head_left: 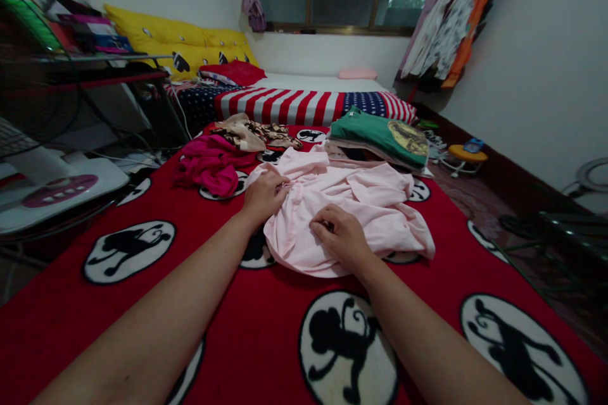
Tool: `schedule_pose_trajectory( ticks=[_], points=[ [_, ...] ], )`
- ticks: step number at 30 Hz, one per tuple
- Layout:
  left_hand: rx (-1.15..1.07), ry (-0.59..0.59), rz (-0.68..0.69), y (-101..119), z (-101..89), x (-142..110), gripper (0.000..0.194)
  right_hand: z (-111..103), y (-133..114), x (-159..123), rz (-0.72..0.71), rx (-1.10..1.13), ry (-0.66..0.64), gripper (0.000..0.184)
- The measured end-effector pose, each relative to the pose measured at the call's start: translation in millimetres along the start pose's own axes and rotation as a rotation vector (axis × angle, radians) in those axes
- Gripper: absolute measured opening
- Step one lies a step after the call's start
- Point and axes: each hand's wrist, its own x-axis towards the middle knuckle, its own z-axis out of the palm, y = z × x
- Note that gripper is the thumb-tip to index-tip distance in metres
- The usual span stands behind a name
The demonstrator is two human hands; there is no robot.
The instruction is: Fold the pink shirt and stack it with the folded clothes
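Observation:
A light pink shirt [327, 196] lies loosely spread and wrinkled on the red blanket [228, 310], which is patterned with black monkeys in white ovals. At the shirt's left side, my left hand [266, 196] has its fingers closed on the cloth near a seam. My right hand [339, 234] rests on the lower middle of the shirt, fingers curled in a pinch on the fabric. The undersides of my fingers are partly hidden. Just beyond the shirt, to the right, sits a folded stack topped by a green garment [365, 133].
Crumpled magenta cloth [213, 164] and a beige patterned garment [251, 131] lie at the far left of the blanket. A fan base [61, 190] stands on the left. Behind is a bed with a striped cover [285, 106]. A small orange stool [468, 153] stands right.

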Motion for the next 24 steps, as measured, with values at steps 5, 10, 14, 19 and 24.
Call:
schedule_pose_trajectory(
  ticks=[5, 10, 14, 19, 24],
  points=[
    [0.001, -0.002, 0.005, 0.1, -1.0, 0.1, 0.027, -0.2, -0.3, -0.6, -0.002, 0.004, 0.001, 0.01],
    [-0.001, -0.003, 0.013, -0.8, 0.1, 0.6, 0.027, 0.0, -0.4, -0.9, -0.007, 0.009, 0.0, 0.01],
    [0.001, -0.003, 0.016, -0.7, 0.0, 0.8, 0.026, 0.4, 0.6, -0.9, -0.009, 0.007, -0.001, 0.01],
    [0.003, -0.006, 0.014, -0.7, -0.8, 0.3, 0.026, -0.6, 0.0, 0.0, -0.01, 0.0, -0.001, 0.01],
    [0.015, -0.006, 0.001, -0.6, 0.2, 0.1, 0.028, -0.6, 0.7, -0.1, -0.023, 0.002, 0.002, 0.011]
  ],
)
